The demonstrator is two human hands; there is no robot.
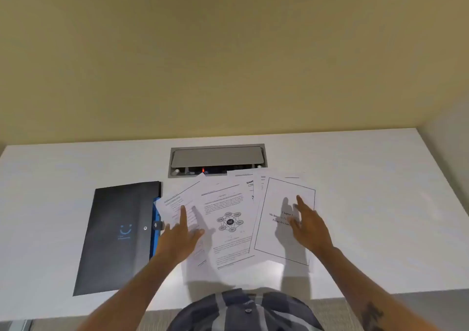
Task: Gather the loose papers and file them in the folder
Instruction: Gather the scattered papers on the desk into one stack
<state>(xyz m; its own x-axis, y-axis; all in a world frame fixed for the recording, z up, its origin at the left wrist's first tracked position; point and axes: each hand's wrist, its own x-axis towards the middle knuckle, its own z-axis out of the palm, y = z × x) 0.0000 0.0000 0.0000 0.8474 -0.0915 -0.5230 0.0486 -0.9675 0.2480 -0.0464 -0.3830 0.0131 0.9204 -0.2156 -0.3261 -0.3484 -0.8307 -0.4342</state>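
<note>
Pretty much at the starting line here, as far as I can tell. The loose white printed paper sheets (pixel 236 219) are fanned out across the middle of the white worktop (pixel 380 203), overlapping each other at different angles, none of them squared up into a stack. The dark grey plastic folder with a blue smiley logo (pixel 119 234) lies flat and closed just to the left of the spread, its snap-button flap side with a blue edge facing the papers, and the leftmost sheet laps over that blue edge a bit. So nothing's filed: gathering, squaring, opening the folder and sliding the stack in all look left to do.

Left hand (pixel 181 234) is flat on the leftmost sheets, fingers spread apart, index finger pointing away. Right hand (pixel 308 225) is open too, fingers apart, resting on or just above the bordered title page on the right; can't tell which. Neither is clamped on anything.

The papers look like plain thin office printouts: text pages, one with a bubble diagram in the middle, one with a framed chapter title. The far edges of a couple reach the grey cable hatch (pixel 217 159) set into the worktop.
</note>
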